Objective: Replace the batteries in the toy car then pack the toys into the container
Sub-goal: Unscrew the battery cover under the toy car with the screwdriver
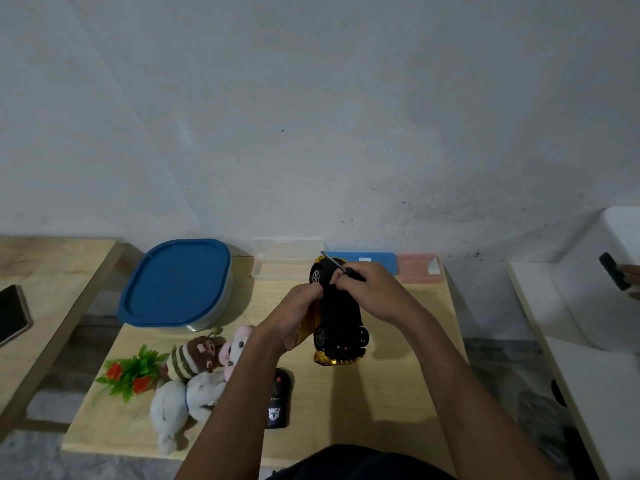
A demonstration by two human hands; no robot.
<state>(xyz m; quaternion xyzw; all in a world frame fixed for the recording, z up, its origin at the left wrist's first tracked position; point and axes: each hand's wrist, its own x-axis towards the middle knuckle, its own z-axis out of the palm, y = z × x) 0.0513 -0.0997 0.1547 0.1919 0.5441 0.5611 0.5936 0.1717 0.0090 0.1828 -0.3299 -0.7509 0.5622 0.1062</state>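
The fingers of the left hand are curled round the gold flank of a black-and-gold plastic toy car. The toy car lies upside down over the middle of the pale wooden table, black underside and wheels up, its length running away from the person. The right hand is over the car's far half, its fingers pinching a slim screwdriver with a black handle and a metal shaft. The shaft slants up and to the left past the far wheel; whether it touches the car cannot be told.

Nearest the person, just left of the left forearm, a black plastic remote control lies flat on the table. Beside it to the left is a heap of soft toys: a grey-white plush animal in front, a brown plush with a striped body behind it, and a pink-and-white plush touching that one. A sprig of green plastic leaves with red flowers lies by the left edge.

Farther back, a rounded clear container with a blue lid sits at the far left corner, lid on. Along the far edge, against the pale wall, lie a flat blue case and a flat pink case. A dark phone rests on a separate wooden surface to the left.
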